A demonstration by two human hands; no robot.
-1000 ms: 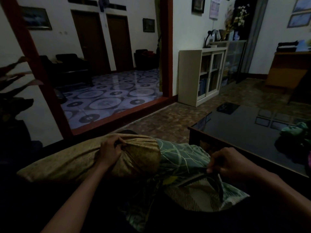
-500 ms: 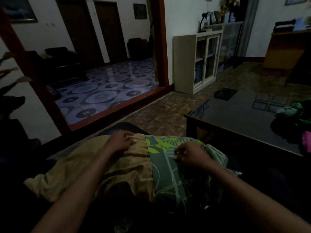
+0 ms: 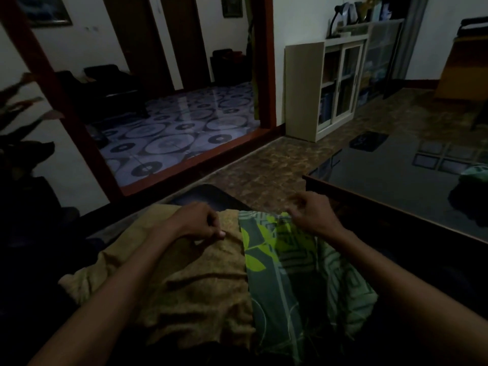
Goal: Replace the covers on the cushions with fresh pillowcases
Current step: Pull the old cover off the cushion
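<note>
One cushion (image 3: pixel 184 281) lies across the person's lap, its long axis running left to right, directly below both hands. Its tan body is exposed on the left; the green leaf-print pillowcase (image 3: pixel 287 276) covers its right end, with the pillowcase opening edge running front to back near the cushion's middle.

The left hand (image 3: pixel 200 223) sits on the tan part of the cushion, just left of the pillowcase edge, fingers curled; it appears to pinch or press the tan fabric, but the dim light leaves the grip unclear. The right hand (image 3: pixel 314 215) is above the far corner of the pillowcase, fingers loosely curled, thumb and fingertips close together at the fabric's top edge; whether it actually holds the cloth cannot be told.

Judged from this layout, the next move is to draw the pillowcase edge leftward along the cushion's long axis. The left hand is nearer to that edge.

Right of the cushion stands a dark glass-topped table (image 3: pixel 396 180). Beyond the cushion is patterned floor, then a white cabinet (image 3: pixel 324 88)
</note>
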